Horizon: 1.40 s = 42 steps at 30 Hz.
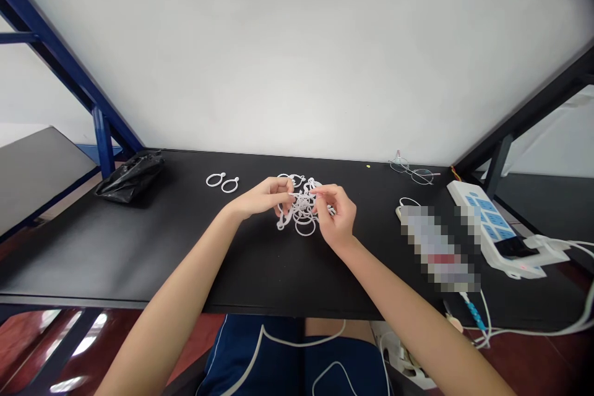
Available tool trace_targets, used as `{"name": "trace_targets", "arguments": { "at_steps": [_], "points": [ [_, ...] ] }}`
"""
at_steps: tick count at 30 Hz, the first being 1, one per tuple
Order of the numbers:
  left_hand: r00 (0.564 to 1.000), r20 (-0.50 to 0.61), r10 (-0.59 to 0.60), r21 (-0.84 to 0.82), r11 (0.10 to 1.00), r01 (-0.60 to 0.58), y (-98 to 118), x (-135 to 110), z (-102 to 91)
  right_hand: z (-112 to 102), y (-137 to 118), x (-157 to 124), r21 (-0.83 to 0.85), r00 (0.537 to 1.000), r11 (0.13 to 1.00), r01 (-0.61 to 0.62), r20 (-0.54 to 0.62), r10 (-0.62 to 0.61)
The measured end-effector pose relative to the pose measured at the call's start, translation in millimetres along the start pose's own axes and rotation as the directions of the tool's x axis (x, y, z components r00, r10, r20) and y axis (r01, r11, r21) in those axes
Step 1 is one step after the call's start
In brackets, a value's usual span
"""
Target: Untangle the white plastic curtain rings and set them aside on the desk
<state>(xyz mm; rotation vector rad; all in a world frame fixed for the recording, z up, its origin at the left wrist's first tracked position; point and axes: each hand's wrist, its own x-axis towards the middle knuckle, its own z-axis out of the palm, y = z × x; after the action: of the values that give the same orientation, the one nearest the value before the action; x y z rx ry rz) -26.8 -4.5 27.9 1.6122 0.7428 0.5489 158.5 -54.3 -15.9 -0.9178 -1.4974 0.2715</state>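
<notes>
A heap of white plastic rings (304, 223) lies in the middle of the black table (139, 253). My left hand (262, 198) pinches one white ring at the heap's left side, fingers closed. My right hand (338, 218) is also closed, its fingertips gripping a white ring at the heap's right side. The two hands meet over the heap. Two separate white rings (223, 182) lie side by side to the left of the heap, apart from both hands.
A crumpled black plastic bag (130, 177) sits at the table's left rear. Wire-framed glasses (413, 171) lie at the back right. A white power strip (492, 226) with cables occupies the right end. Blue metal frame (102, 136) stands at left.
</notes>
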Motion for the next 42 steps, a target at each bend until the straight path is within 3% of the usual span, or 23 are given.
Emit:
{"name": "trace_targets", "arguments": {
  "at_steps": [5,8,13,21,37,42],
  "points": [
    [0.996,-0.087,0.029,-0.215,0.976,-0.047,-1,5,11.9,1,-4,1,0.001,0.981,0.998,-0.058,0.185,0.056],
    [0.993,-0.119,0.027,-0.372,0.926,-0.069,-5,9,17.8,-1,-4,3,0.014,0.97,0.998,-0.054,0.238,0.05],
    [0.988,-0.157,0.013,-0.532,0.841,-0.095,-12,17,25.5,-2,0,5,0.018,0.977,0.999,-0.034,0.209,0.029],
    [0.973,-0.219,0.079,-0.477,0.861,-0.177,-9,16,31.3,4,3,5,-0.078,0.984,0.997,-0.007,0.177,0.02],
    [0.954,-0.28,0.109,-0.757,0.585,-0.289,-5,12,29.0,3,10,4,-0.149,0.973,0.989,0.011,0.228,0.024],
    [0.958,-0.272,0.088,-0.778,0.566,-0.272,-2,9,23.6,-1,10,7,-0.216,0.991,0.976,-0.039,0.118,0.066]
  ]
}}
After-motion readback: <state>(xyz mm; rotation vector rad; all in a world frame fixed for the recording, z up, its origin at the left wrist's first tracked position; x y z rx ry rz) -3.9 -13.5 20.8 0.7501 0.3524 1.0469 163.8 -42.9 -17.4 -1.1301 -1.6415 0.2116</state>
